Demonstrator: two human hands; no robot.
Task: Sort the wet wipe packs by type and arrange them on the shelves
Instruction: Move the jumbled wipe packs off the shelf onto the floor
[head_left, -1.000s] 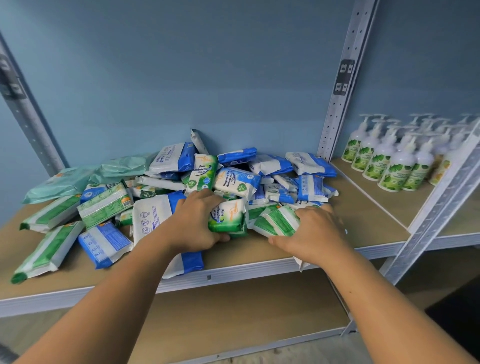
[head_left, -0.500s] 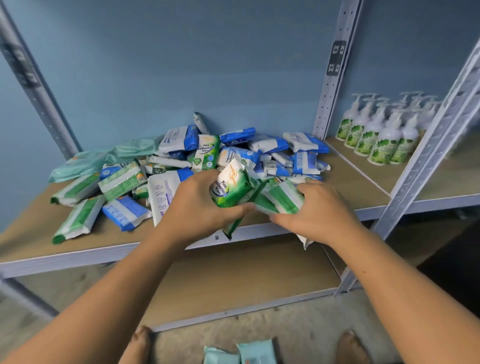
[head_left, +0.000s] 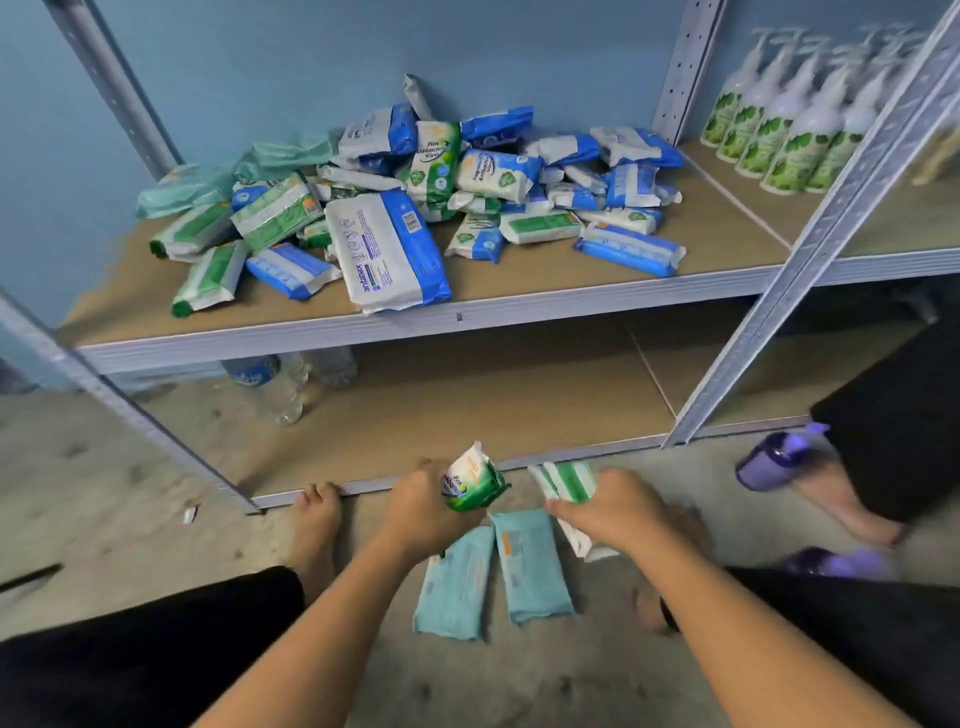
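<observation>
your left hand (head_left: 421, 512) and right hand (head_left: 613, 512) are bare, forearms (head_left: 332, 613) too; black trouser legs (head_left: 156, 639) stop above bare feet (head_left: 314, 519).

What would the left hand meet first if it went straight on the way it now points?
Probably the bottom shelf's front rail; the left hand, gripping a green pack, points toward it. Depth is unclear.

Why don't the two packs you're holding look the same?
The green pack in the left hand is short and chubby; the striped pack in the right hand is longer. The green pack is green and white with printed words showing; the striped pack is white with green stripes. Both are wet wipe packs, each gripped in one hand low over the floor.
</observation>
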